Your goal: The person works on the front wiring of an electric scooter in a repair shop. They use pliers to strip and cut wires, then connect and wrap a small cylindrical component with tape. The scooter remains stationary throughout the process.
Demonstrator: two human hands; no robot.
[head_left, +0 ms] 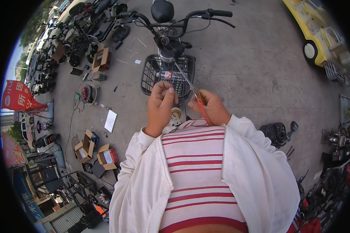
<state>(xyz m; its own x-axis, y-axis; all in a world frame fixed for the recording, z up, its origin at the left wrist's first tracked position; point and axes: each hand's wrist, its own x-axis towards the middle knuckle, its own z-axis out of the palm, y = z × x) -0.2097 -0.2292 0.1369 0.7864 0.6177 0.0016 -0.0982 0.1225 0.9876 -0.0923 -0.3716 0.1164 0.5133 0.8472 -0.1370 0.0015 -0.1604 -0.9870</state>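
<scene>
My right hand [214, 106] is closed around the red-orange handle [203, 106] of a hand tool, its kind hard to make out. A long thin grey strip [184, 73] runs from the tool's top toward the bike's front; whether they join I cannot tell. My left hand [161, 103] is closed in a pinch beside it, and what it holds is too small to name. Both hands are in front of a black wire basket [147, 73] on an electric bike. A clear bottle with a red-and-white label [165, 74] lies in the basket.
The bike's handlebar [186, 21] and black seat [162, 11] are beyond the basket. Opened cardboard boxes [85, 149], a white sheet [110, 120] and a cable lie left. Parked bikes [77, 42] line the far left. A yellow vehicle [309, 31] stands far right; a black object [274, 134] lies nearer.
</scene>
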